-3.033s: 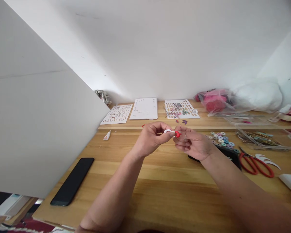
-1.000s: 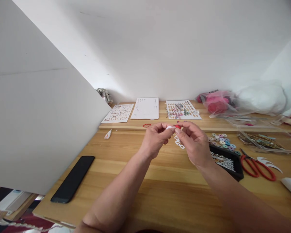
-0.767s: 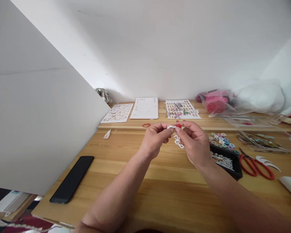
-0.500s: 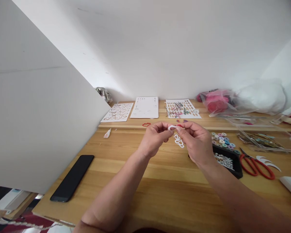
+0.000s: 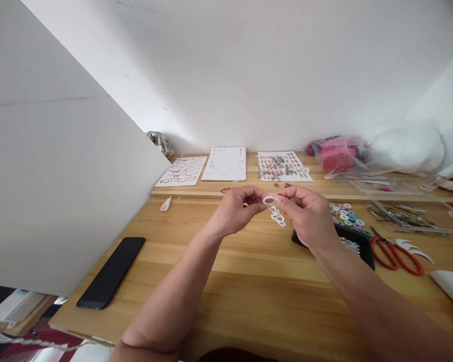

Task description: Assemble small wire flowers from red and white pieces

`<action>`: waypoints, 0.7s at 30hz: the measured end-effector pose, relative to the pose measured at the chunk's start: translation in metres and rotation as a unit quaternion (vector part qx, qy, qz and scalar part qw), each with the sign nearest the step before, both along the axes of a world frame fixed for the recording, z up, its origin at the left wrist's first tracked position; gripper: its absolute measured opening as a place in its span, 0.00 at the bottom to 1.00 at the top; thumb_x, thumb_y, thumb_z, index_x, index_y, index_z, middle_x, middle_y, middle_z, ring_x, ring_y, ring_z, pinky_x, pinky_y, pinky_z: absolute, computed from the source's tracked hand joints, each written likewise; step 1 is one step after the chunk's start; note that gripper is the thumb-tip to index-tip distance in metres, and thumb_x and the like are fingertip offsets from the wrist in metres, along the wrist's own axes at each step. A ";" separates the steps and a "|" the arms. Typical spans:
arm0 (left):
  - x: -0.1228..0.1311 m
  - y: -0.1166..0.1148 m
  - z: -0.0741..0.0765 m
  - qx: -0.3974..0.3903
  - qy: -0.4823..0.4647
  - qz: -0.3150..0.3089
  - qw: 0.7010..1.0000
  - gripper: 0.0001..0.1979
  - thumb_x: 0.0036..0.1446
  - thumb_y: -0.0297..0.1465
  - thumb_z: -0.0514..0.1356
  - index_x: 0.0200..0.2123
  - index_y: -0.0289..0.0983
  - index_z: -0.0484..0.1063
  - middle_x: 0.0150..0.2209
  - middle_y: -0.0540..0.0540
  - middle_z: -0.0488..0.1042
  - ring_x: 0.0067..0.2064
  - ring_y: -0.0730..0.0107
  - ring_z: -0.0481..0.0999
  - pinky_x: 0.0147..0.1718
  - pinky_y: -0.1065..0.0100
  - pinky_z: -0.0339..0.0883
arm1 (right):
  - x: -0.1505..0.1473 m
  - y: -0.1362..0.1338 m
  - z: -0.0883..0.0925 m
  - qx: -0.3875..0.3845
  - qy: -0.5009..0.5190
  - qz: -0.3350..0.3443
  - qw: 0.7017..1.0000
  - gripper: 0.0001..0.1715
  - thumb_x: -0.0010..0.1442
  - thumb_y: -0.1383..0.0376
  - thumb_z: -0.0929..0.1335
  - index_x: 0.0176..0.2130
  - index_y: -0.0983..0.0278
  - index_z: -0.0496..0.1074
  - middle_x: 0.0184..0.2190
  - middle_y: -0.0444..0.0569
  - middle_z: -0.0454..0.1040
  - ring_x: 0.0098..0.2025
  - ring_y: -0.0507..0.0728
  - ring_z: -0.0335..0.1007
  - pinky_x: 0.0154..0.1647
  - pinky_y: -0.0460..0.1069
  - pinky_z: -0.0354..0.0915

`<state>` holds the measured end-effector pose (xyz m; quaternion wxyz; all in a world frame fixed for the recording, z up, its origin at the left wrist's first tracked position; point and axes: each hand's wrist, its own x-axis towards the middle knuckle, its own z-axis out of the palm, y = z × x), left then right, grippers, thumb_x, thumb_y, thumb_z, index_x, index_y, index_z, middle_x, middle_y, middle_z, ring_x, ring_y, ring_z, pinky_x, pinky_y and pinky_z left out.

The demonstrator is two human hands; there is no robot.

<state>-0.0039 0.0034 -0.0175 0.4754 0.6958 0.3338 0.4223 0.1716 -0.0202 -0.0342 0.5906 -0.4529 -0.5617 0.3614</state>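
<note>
Pinching with our right hand (image 5: 309,216), we are clamping thumb and forefinger on the right side of a white ring-shaped cut-out (image 5: 265,199), a small red piece (image 5: 281,195) showing at the forefinger. With our left hand (image 5: 236,208) we are meeting the ring's left side, thumb and forefinger curling around a gap; we are unable to tell whether they are gripping it. We are holding the ring over the wooden table (image 5: 226,296), and the front edge of the raised shelf (image 5: 245,187) is running across behind our hands. White cut-outs (image 5: 277,217) are lying just below the ring in our view. To the right, a black tray (image 5: 299,238) is sitting partly beneath our right wrist, red-handled scissors (image 5: 398,254) lying just beside it and crowding that side. To the left, a glue bottle (image 5: 165,203) is lying near the shelf's edge, and a black phone (image 5: 111,273) is lying alongside the table's left edge, well apart from our left forearm. Between our forearms, wood grain is stretching toward us, giving room to move.
</note>
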 end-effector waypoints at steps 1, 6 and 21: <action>-0.001 0.000 0.000 0.003 0.008 -0.001 1.000 0.08 0.54 0.31 0.65 0.37 0.33 0.77 0.35 0.45 0.77 0.33 0.74 0.70 0.35 0.70 0.63 | 0.000 -0.001 0.001 -0.004 -0.007 0.000 1.000 0.11 0.57 0.59 0.73 0.31 0.65 0.75 0.16 0.38 0.59 0.19 0.47 0.46 0.19 0.46 0.44; -0.006 0.001 0.003 0.018 0.061 -0.015 0.998 0.06 0.56 0.30 0.62 0.36 0.34 0.76 0.30 0.48 0.73 0.31 0.75 0.67 0.32 0.71 0.59 | 0.000 -0.004 0.010 -0.029 -0.062 0.004 0.998 0.11 0.56 0.59 0.72 0.29 0.65 0.74 0.15 0.37 0.56 0.18 0.46 0.44 0.18 0.46 0.42; -0.019 0.001 0.009 0.068 0.111 -0.026 0.991 0.06 0.56 0.28 0.58 0.35 0.36 0.75 0.28 0.50 0.69 0.31 0.74 0.64 0.32 0.71 0.57 | 0.001 -0.003 0.007 -0.028 -0.072 0.036 0.996 0.13 0.57 0.57 0.72 0.33 0.65 0.77 0.16 0.38 0.56 0.19 0.47 0.45 0.19 0.46 0.41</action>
